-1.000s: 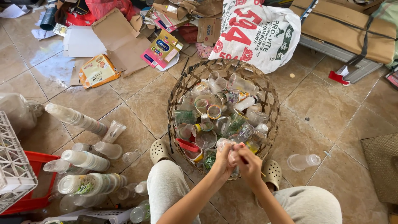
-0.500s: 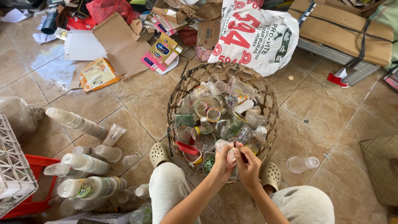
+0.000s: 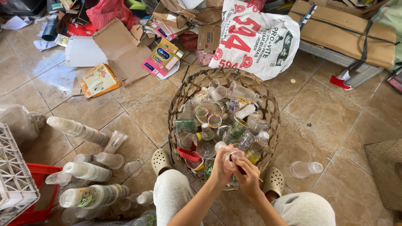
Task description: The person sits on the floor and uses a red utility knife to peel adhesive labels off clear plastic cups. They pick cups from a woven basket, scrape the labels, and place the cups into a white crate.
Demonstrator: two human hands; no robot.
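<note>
Two hands meet over my woven basket [image 3: 272,125] of plastic cups: left hand [image 3: 220,165] and right hand [image 3: 248,175] both curl tightly around one small clear bottle [image 3: 235,155].

A small clear plastic bottle [image 3: 233,157] with a touch of red at its lower end is clasped between both hands, left hand [image 3: 220,167] and right hand [image 3: 248,175], tilted, its pale top pointing up-left. It sits just above the near rim of the round woven basket [image 3: 180,98].
</note>
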